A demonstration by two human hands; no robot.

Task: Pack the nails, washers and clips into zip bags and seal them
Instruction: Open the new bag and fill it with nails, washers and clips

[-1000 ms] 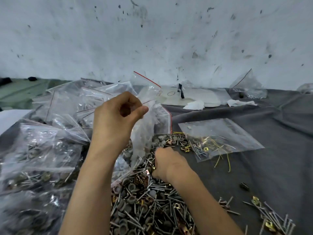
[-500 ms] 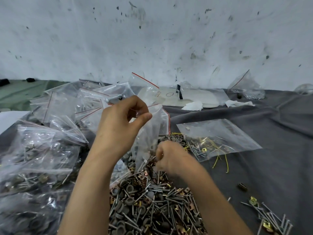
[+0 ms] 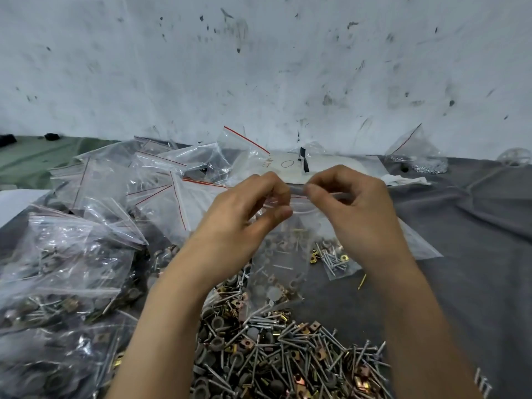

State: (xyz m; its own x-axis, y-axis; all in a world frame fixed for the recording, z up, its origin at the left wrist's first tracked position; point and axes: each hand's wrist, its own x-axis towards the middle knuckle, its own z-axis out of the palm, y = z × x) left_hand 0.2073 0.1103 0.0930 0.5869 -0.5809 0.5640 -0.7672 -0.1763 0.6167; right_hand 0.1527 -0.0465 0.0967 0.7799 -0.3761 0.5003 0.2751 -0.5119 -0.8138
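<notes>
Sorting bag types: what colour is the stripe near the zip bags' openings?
Red, on the clear zip bags, clearest in the head view.

the counter (image 3: 486, 214) is covered by a grey cloth (image 3: 460, 312), creased toward the right. at the near edge a loose heap (image 3: 288, 355) of nails, washers and brass-coloured clips spreads straight on the cloth. to the left lie filled zip bags (image 3: 72, 269), overlapping, and behind them a pile of empty zip bags (image 3: 161, 180) with red seal lines. right of centre a flat bag (image 3: 336, 262) holds a few nails and clips (a single yellow pin (image 3: 362, 282) lies just outside it). at the back sit a white sheet (image 3: 288, 165), a crumpled white scrap (image 3: 403, 180) and one more bag (image 3: 417, 156) by the wall.
</notes>
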